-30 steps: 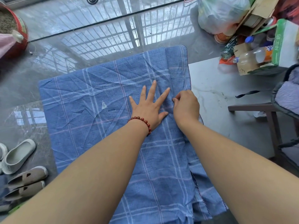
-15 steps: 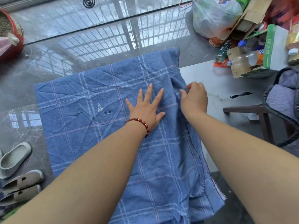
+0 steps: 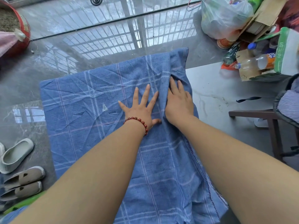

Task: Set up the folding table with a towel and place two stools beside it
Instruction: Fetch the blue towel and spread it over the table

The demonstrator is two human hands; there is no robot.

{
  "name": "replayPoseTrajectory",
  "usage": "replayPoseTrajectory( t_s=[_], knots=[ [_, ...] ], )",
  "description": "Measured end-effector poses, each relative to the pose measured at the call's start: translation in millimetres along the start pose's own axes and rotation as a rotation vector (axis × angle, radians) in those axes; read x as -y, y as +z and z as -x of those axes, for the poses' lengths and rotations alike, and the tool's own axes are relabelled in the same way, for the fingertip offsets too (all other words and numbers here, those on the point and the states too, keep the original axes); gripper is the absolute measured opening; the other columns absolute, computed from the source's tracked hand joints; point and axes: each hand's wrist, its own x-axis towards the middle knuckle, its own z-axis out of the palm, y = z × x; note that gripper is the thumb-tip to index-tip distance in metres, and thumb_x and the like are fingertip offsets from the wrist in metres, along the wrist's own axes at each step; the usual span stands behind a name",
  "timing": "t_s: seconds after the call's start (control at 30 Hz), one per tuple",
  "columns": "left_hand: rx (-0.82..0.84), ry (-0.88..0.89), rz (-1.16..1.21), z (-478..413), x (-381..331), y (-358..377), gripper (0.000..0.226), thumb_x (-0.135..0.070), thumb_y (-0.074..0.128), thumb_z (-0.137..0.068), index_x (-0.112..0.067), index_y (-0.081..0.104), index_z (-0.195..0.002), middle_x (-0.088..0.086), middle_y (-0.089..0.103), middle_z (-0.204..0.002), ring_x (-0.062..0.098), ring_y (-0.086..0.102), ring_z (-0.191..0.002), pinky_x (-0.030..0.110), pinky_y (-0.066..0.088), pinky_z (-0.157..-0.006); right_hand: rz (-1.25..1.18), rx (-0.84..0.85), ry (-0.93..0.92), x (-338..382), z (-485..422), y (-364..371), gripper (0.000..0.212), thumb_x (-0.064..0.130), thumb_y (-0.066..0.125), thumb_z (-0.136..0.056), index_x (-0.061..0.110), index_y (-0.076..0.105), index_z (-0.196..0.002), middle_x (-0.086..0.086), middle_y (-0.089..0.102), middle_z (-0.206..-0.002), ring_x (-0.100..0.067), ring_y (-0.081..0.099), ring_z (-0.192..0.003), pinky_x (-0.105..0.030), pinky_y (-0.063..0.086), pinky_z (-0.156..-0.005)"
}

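blue plaid towel [image 3: 80, 118]: spread over folding table, table itself hidden beneath; right side bunched in ridge.
left hand [image 3: 140, 109]: flat, fingers splayed, pressing cloth.
right hand [image 3: 179, 102]: half second ago pinching towel edge; now fingers straight, flat on ridge, holding nothing.
judgement: pulling over, smoothing under way; stools not yet placed.

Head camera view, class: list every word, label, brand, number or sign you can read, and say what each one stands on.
No text here can be read for certain.
Tag on the blue checked towel, beside a white woven emblem: lettering too small to read.
Green carton: white characters on its side, too blurred to read.
Orange drink bottle: blue lettering on its label, only partly visible, not readable.
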Motion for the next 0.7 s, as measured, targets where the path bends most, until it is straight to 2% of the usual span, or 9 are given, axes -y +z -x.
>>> replayPoseTrajectory(
  t_s=[0.17, 0.27, 0.37, 0.47, 0.57, 0.7],
  knots=[
    [0.010, -0.015, 0.054, 1, 5, 2, 0.091, -0.073, 0.035, -0.082, -0.042, -0.028, -0.140, -0.010, -0.039, -0.147, 0.027, -0.029, -0.139, 0.077, 0.012, -0.098, -0.023, 0.016, 0.066, 0, 3, -1, 0.070, 0.029, 0.036, -0.097, 0.023, -0.008, -0.151, 0.009, -0.017, -0.158, -0.018, -0.011, -0.146, -0.046, 0.008, -0.119],
    [0.014, -0.033, 0.061, 2, 14, 5, 0.092, -0.076, 0.033, -0.080, -0.042, -0.028, -0.139, -0.011, -0.040, -0.147, 0.027, -0.030, -0.139, 0.077, 0.011, -0.098, -0.058, -0.029, 0.106, -4, 0, -7, 0.063, 0.023, 0.028, -0.099, 0.022, -0.007, -0.151, 0.010, -0.014, -0.159, -0.018, -0.010, -0.147, -0.046, 0.009, -0.119],
    [0.012, -0.036, 0.036, 3, 22, 7, 0.092, -0.077, 0.031, -0.079, -0.041, -0.030, -0.138, -0.011, -0.041, -0.146, 0.028, -0.030, -0.139, 0.076, 0.012, -0.099, -0.060, -0.021, 0.132, -4, -2, -12, 0.062, 0.021, 0.027, -0.098, 0.019, -0.004, -0.152, 0.009, -0.012, -0.159, -0.019, -0.008, -0.147, -0.044, 0.010, -0.119],
    [0.015, -0.038, -0.006, 3, 22, 6, 0.092, -0.078, 0.028, -0.079, -0.040, -0.030, -0.139, -0.008, -0.039, -0.147, 0.028, -0.028, -0.140, 0.077, 0.004, -0.098, -0.092, -0.056, 0.151, 3, -5, -14, 0.061, 0.019, 0.028, -0.097, 0.015, 0.002, -0.152, 0.006, -0.007, -0.160, -0.019, -0.006, -0.147, -0.043, 0.012, -0.119],
    [-0.106, -0.018, -0.024, 2, 18, 2, 0.086, -0.077, 0.023, -0.082, -0.037, -0.020, -0.144, -0.005, -0.028, -0.153, 0.026, -0.022, -0.142, 0.074, -0.005, -0.099, -0.136, -0.119, 0.103, 9, -8, -17, 0.061, 0.013, 0.032, -0.094, 0.014, 0.011, -0.151, 0.004, 0.000, -0.160, -0.017, -0.002, -0.147, -0.040, 0.015, -0.117],
    [-0.271, -0.007, 0.060, -11, 21, -13, 0.069, -0.058, 0.026, -0.093, -0.035, -0.010, -0.148, -0.006, -0.016, -0.157, 0.023, -0.015, -0.144, 0.069, -0.002, -0.105, -0.196, -0.170, 0.005, 11, -15, -24, 0.061, 0.008, 0.034, -0.092, 0.012, 0.016, -0.150, 0.003, 0.006, -0.160, -0.017, 0.001, -0.147, -0.032, 0.011, -0.116]
  ],
)
